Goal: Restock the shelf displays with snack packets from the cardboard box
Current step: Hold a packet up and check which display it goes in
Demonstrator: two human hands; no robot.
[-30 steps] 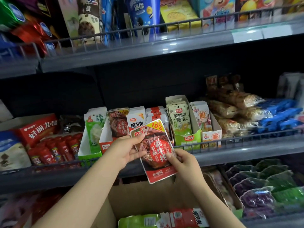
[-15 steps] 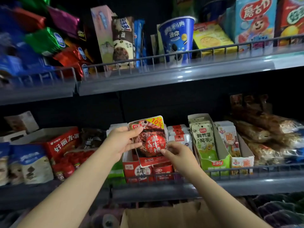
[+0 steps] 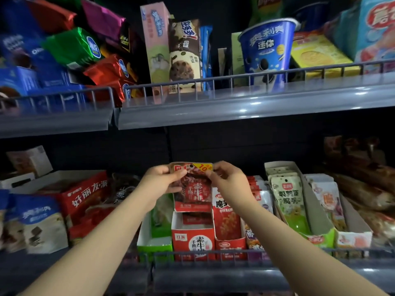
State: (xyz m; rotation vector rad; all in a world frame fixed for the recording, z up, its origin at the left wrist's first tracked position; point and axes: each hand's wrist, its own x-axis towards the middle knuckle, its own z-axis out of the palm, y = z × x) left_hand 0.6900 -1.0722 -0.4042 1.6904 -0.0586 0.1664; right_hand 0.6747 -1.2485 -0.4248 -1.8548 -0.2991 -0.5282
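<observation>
A red snack packet with a yellow corner tag stands upright over the red-and-white display carton on the middle shelf. My left hand pinches its top left corner and my right hand pinches its top right corner. The packet's lower edge sits at the back of the carton's opening, behind another red packet lying lower in the carton. The cardboard box is out of view.
Neighbouring cartons flank the red one: a green-fronted carton on the left, a red pouch carton and green pouch carton on the right. A wire rail fronts the shelf. The upper shelf holds biscuit boxes and a blue cup.
Both hands lifted the red packet from in front of the shelf up over its carton, shifting their grip to its top corners. The view tilted up and the cardboard box dropped out of sight.
</observation>
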